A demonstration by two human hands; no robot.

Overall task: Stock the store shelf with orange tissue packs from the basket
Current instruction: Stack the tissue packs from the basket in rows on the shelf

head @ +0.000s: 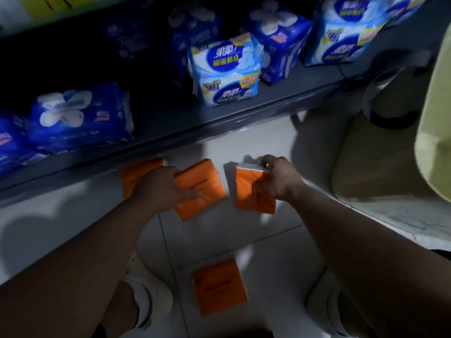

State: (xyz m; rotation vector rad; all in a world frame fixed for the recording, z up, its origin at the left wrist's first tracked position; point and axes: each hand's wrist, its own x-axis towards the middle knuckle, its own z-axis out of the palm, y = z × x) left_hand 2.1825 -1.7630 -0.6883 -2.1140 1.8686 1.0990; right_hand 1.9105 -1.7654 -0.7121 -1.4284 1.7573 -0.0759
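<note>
My left hand point(162, 187) grips one orange tissue pack point(203, 184) just below the front edge of the grey shelf point(219, 123). My right hand point(274, 178) holds a second orange tissue pack point(251, 198) upright by its white top edge, beside the first. A third orange pack point(136, 178) lies partly hidden under the shelf edge, behind my left hand. Another orange pack point(219, 286) lies flat on the white tiled floor point(244, 230) between my feet. A pale bag or basket point(375, 164) stands at the right.
Blue and white packaged goods point(224, 74) stand on the shelf, with dark blue packs point(80, 115) at its left. A person in a yellow-green garment point(436, 118) stands at the far right. My white shoes point(146, 301) are on the floor below.
</note>
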